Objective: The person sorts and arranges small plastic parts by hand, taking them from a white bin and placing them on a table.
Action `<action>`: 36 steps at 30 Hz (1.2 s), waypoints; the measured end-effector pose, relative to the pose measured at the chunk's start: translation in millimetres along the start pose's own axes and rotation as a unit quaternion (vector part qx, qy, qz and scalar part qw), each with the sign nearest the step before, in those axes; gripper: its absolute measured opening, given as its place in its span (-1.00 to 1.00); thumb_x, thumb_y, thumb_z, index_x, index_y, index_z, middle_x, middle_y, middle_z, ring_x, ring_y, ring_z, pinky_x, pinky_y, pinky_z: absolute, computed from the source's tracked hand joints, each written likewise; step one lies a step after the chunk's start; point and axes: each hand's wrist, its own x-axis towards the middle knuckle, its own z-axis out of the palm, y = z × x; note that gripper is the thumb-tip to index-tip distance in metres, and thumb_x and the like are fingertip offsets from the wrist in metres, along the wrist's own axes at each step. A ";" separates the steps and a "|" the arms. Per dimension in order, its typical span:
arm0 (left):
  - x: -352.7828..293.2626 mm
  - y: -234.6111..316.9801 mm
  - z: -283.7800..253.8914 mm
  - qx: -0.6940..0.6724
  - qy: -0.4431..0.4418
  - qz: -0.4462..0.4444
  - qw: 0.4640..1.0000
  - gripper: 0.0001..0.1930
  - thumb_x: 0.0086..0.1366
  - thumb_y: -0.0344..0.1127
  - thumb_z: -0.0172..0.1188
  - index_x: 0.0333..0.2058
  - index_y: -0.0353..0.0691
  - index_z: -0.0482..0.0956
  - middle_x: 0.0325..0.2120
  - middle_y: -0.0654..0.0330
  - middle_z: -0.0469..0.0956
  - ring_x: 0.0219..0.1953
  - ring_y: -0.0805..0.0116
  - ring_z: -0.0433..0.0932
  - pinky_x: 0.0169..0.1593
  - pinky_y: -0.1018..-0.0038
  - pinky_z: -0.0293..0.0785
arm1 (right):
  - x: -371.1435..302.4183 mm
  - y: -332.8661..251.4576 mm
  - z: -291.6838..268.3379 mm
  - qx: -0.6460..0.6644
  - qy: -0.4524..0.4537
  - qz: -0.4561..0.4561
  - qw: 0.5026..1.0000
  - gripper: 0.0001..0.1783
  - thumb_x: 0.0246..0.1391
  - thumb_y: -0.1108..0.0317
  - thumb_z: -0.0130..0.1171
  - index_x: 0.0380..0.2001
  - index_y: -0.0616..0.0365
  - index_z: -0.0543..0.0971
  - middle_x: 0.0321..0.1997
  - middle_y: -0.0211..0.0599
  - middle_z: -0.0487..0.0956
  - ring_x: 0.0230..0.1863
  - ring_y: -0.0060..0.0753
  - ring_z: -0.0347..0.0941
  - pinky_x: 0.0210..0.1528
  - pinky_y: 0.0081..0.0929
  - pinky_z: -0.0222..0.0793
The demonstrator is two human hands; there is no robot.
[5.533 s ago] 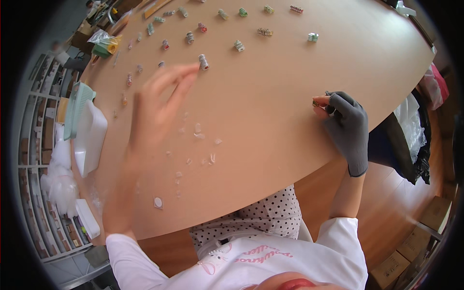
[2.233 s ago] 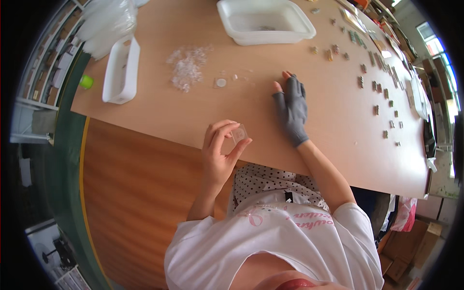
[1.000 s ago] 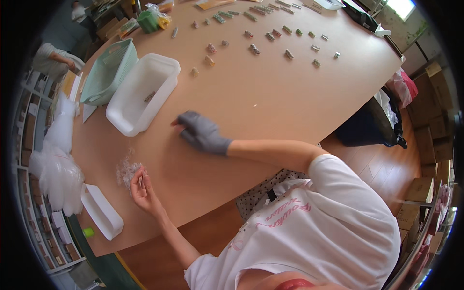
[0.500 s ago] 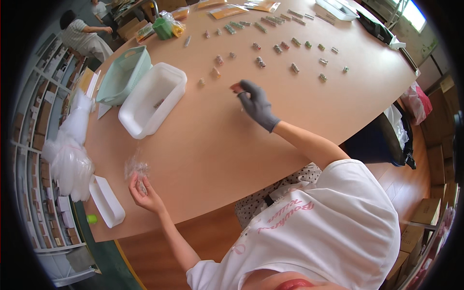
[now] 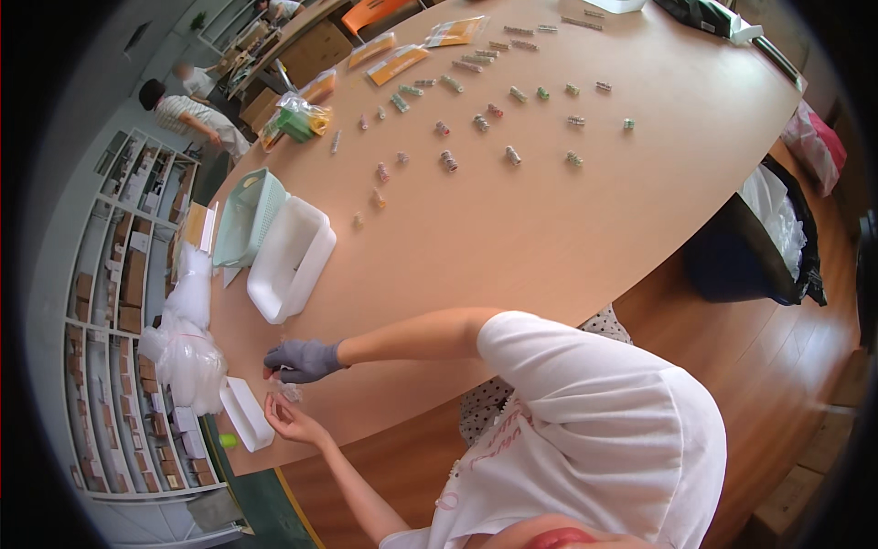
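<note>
At the near left of the table, my left hand (image 5: 294, 425) is palm up with curled fingers, at a crumpled clear plastic bag (image 5: 289, 391). My right hand (image 5: 308, 360), in a grey glove with bare fingertips, is just beyond it, fingers bent down at the same plastic. What the right fingertips pinch, if anything, is too small to make out. A narrow white tray (image 5: 247, 414) lies just left of my left hand. Farther off stands a deep white bin (image 5: 315, 261), beside a mint-green basket (image 5: 240, 215).
Several small patterned rolls (image 5: 449, 161) lie spread over the far table. Orange-and-clear packets (image 5: 399, 65) are at the back, near a green container (image 5: 297, 123) in plastic. Clear bags (image 5: 187, 361) hang at the left edge. A black-lined waste bin (image 5: 745, 247) stands right. Two people are beyond the table.
My right hand has swept left and nearer, from the middle of the table to the plastic at my left hand. The view has shifted, so the table's things sit differently in the picture.
</note>
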 end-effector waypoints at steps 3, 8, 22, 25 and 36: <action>-6.6 12.6 6.2 0.003 -0.128 0.056 0.990 -0.77 0.32 -0.40 0.23 -0.10 -0.38 0.53 -0.10 0.06 0.55 -0.11 0.24 0.54 -0.02 0.35 0.51 | -48.0 -36.3 -55.2 -0.052 -0.062 0.002 0.997 -0.76 0.17 0.31 0.06 -0.12 0.13 0.53 -0.12 -0.14 0.53 -0.11 -0.09 0.51 -0.05 -0.19 0.40; -37.6 106.0 99.2 -0.013 -0.375 0.250 0.892 -0.70 0.15 -0.39 0.37 -0.16 -0.31 0.54 -0.10 0.07 0.56 0.02 0.06 0.51 0.10 0.23 0.42 | -161.6 -72.8 -169.9 -0.248 0.030 0.119 0.961 -0.74 0.07 0.39 0.08 -0.14 0.07 0.55 -0.19 -0.26 0.57 -0.14 -0.19 0.55 -0.13 -0.25 0.44; -65.3 85.1 166.6 0.029 -0.433 0.200 0.878 -0.66 0.17 -0.44 0.32 -0.07 -0.27 0.50 -0.01 0.05 0.48 0.20 0.02 0.35 0.23 0.19 0.30 | -206.2 -81.1 -211.6 -0.275 0.062 0.198 0.939 -0.68 -0.04 0.49 0.10 -0.13 0.09 0.51 -0.21 -0.21 0.56 -0.10 -0.07 0.50 -0.12 -0.18 0.43; -51.6 108.1 164.8 -0.002 -0.426 0.154 0.892 -0.62 0.18 -0.40 0.31 -0.02 -0.26 0.49 0.02 0.06 0.47 0.19 -0.01 0.35 0.22 0.15 0.31 | -213.2 -88.4 -220.5 -0.305 0.077 0.184 0.931 -0.73 -0.06 0.52 0.14 -0.20 0.13 0.53 -0.25 -0.21 0.54 -0.12 -0.04 0.48 -0.07 -0.22 0.40; 141.0 -7.1 209.5 0.200 -0.541 0.011 0.816 -0.47 0.21 -0.21 0.33 0.13 -0.20 0.43 0.11 0.02 0.41 0.13 0.07 0.43 0.16 0.29 0.40 | -203.7 -97.8 -211.5 -0.353 0.028 0.197 0.914 -0.75 -0.08 0.55 0.19 -0.25 0.12 0.57 -0.27 -0.21 0.55 -0.08 -0.05 0.49 -0.01 -0.23 0.40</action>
